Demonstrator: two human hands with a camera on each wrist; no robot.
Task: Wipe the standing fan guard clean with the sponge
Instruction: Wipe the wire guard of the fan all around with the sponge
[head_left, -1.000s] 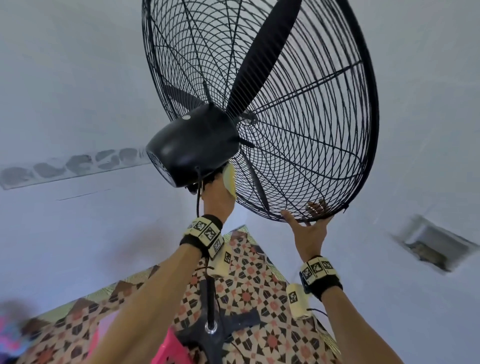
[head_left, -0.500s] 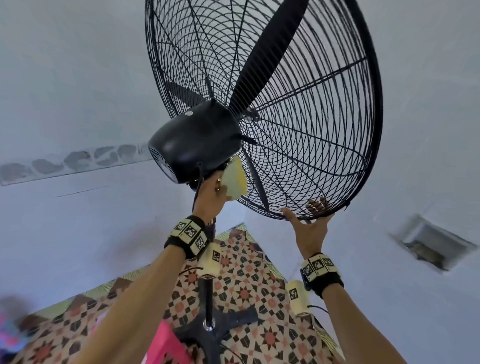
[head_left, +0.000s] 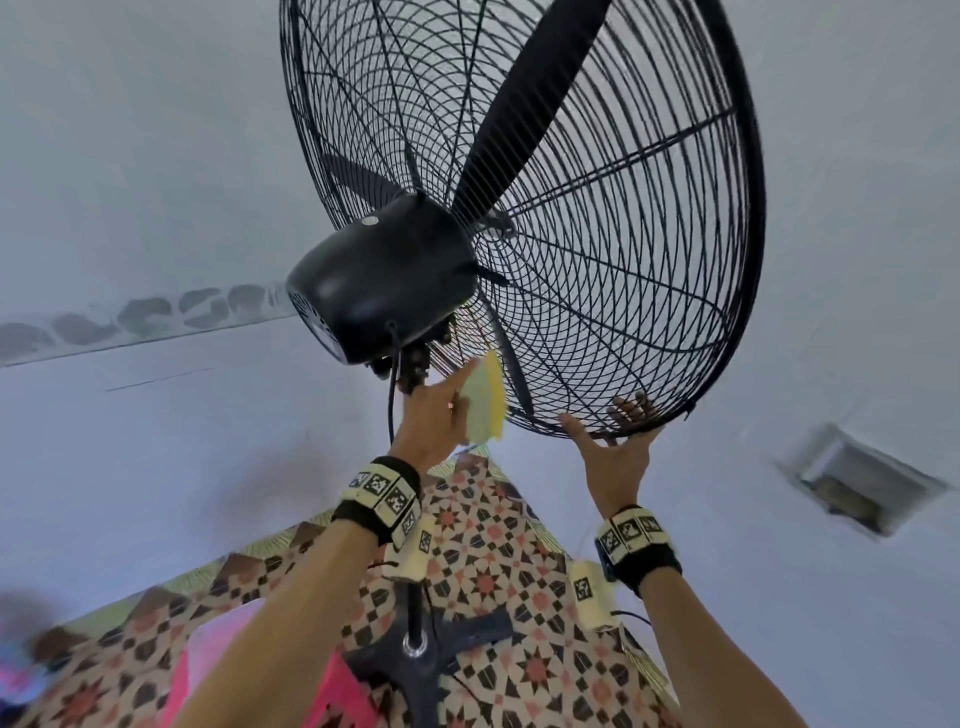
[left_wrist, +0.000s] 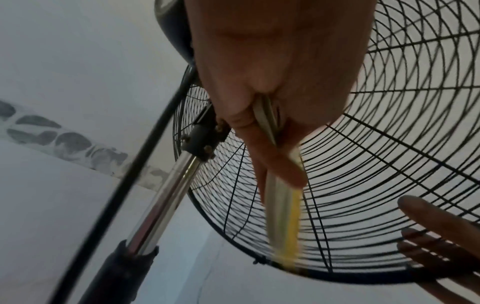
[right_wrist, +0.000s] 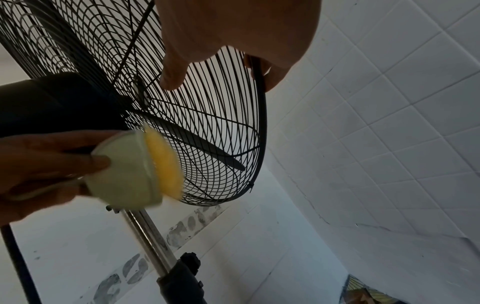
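My left hand (head_left: 434, 415) pinches the sponge (head_left: 485, 402) between thumb and fingers, yellow face turned to the guard (head_left: 649, 260), at the lower back of the cage just beside the motor (head_left: 384, 286) and above the pole (left_wrist: 166, 185). The left wrist view shows the sponge edge-on, squeezed thin between my fingers (left_wrist: 280, 164), so I judge it soft and light; it will give under any pressure and mould a little round the wires. It looks blurred in both wrist views, so I cannot say whether it touches the wires at this instant.

My right hand (head_left: 618, 457) is at the bottom rim of the guard, palm up. Its fingers (head_left: 628, 408) reach up behind the wires on the far side of the rim and the thumb lies out on the near side. In the right wrist view the fingers (right_wrist: 275, 78) curl round the rim band, so I count it as holding the guard steady.

The guard is thin black wire on a stiff rim: I expect it to be springy in the middle, firm at the edge, and the whole head likely to swing on its pole if pushed. So the rim is the place to hold, and the sponge should press lightly, running along the wires, well clear of the blade (head_left: 530, 104) inside.
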